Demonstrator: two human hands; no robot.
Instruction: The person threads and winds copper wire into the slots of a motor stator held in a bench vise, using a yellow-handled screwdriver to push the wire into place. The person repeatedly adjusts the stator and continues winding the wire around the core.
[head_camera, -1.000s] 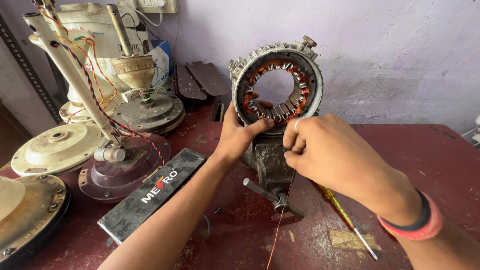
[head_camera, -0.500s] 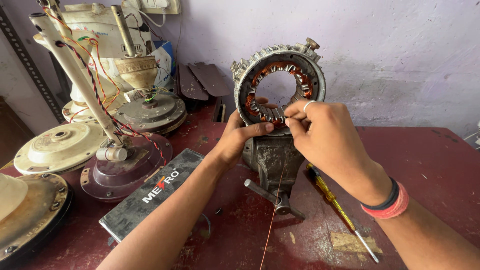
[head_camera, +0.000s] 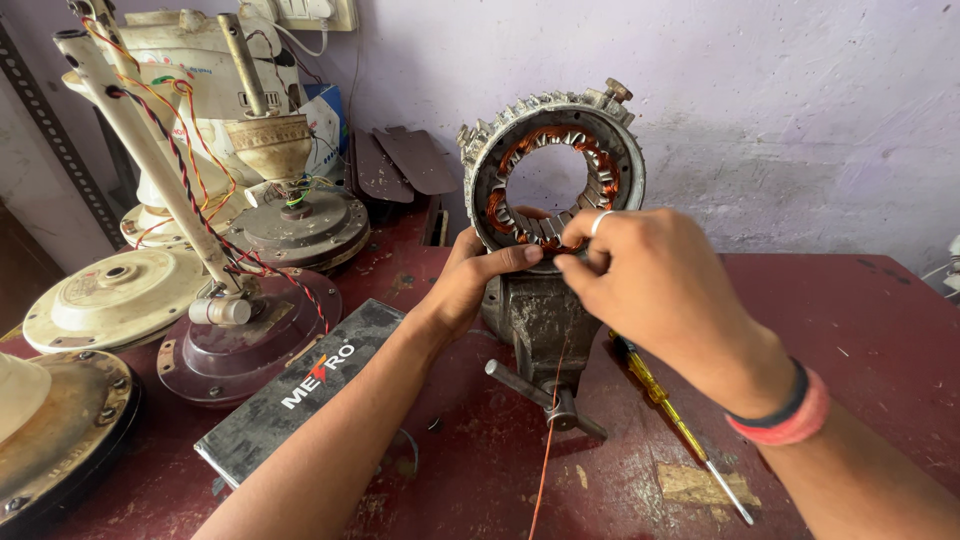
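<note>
Your left hand (head_camera: 470, 280) rests on the bottom rim of the round metal ring (head_camera: 553, 170), the motor part with shiny copper coils inside it. Your thumb lies flat along the rim and your fingers are curled behind it, so this hand presses the ring and keeps it steady. The ring stands upright in the grey vise (head_camera: 540, 320) in the middle of the dark red table (head_camera: 860, 330).

Your right hand (head_camera: 650, 280) is just beside your left thumb, at the bottom of the ring. Its fingertips are squeezed together, and they look like they pinch the thin orange wire (head_camera: 547, 440) that hangs straight down in front of the vise. The pinch itself is partly hidden, so you cannot be fully sure.

To do this well, keep the wire tight but pull softly, because thin wire snaps fast. Guide it into the gap between the metal teeth, and lay it flat next to the coils already there. Hold the ring firm with your left hand so it does not wobble. Let the loose wire hang free, away from the vise handle (head_camera: 545, 398) and the yellow screwdriver (head_camera: 680, 425) lying near it
</note>
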